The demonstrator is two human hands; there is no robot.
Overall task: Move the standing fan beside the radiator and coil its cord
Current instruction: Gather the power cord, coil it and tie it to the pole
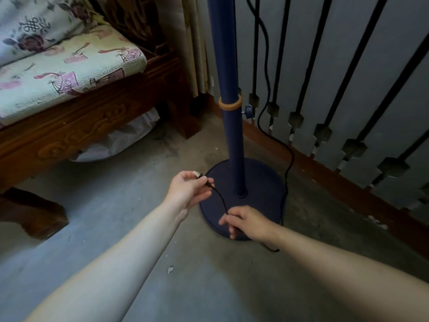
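Navy fan (232, 135) stands beside radiator (348, 126) | my left hand (188, 189) pinches cord (221, 198) plug end, right hand (248, 223) fingers closed on cord lower down | risk: slack snags under base (260, 182), tugging tips fan

Carved wooden sofa (97, 117), perhaps a curtain (197, 43)
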